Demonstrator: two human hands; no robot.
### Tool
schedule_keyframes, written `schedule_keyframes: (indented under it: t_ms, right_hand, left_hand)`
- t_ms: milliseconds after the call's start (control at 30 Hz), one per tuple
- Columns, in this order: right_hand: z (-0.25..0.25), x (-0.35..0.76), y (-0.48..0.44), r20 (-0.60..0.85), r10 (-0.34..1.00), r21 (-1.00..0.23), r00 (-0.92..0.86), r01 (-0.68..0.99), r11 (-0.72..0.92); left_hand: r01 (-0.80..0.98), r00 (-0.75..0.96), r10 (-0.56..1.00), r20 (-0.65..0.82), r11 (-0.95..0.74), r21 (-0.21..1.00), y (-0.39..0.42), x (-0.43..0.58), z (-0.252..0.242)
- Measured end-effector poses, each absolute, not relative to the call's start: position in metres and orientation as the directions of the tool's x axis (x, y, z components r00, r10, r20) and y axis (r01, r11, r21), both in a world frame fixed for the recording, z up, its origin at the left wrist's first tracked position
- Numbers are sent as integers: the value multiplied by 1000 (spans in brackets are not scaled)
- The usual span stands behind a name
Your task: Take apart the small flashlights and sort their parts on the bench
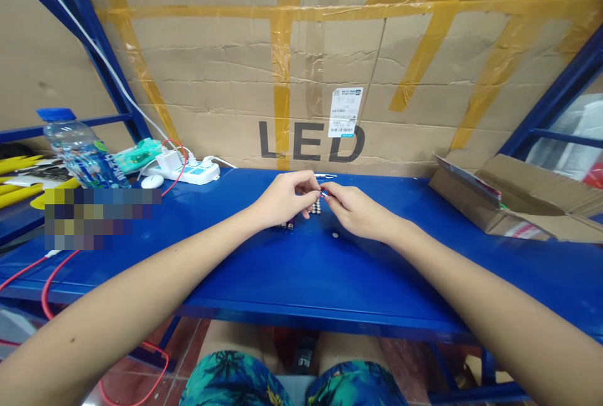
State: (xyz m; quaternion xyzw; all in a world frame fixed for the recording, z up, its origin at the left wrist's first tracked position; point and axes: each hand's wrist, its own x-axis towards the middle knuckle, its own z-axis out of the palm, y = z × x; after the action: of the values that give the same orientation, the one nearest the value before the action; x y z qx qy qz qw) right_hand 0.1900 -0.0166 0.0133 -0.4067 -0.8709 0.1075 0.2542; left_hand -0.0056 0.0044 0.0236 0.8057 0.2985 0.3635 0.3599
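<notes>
Over the middle of the blue table, my left hand [288,197] and my right hand [352,206] meet at the fingertips. My right thumb and forefinger pinch a small shiny object [325,193] with red and dark parts; its kind is too small to tell. My left thumb and index finger are closed right beside it, and what they grip is hidden. Beneath the fingers sit several small silvery round pieces [316,207] in rows. A few small dark pieces with shiny ends [287,225] lie under my left hand. Nearer me is a small pale disc [335,235].
Behind the hands lies a thin silvery tool [326,176]. At left stand a water bottle [82,151], a white power strip [195,171] with plugs, a white rounded object [152,181] and red cables. An open cardboard box [490,211] sits at right. A large carton [226,79] walls the back.
</notes>
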Motion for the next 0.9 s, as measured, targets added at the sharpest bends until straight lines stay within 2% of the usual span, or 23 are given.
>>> schedule_keyframes:
  t_ms: [333, 533, 667, 767, 900]
  right_hand:
    - [10, 179, -20, 383, 832, -467, -402, 693, 549]
    - [15, 199, -7, 380, 886, -504, -266, 743, 439]
    - [16, 211, 0, 324, 915, -515, -239, 768, 382]
    - [15, 214, 1, 289, 926, -510, -242, 780, 363]
    - [15, 214, 2, 255, 935, -507, -248, 789, 348]
  left_hand:
    - [250, 554, 701, 449, -655, 713, 1, -3, 20]
    - [291, 413, 776, 477, -609, 738, 25, -24, 32]
    - [405, 284, 837, 468, -548, 732, 53, -54, 40]
    - [541, 242, 882, 403, -468, 699, 72, -76, 37]
    - [721, 320, 885, 338, -459, 520, 90, -99, 30]
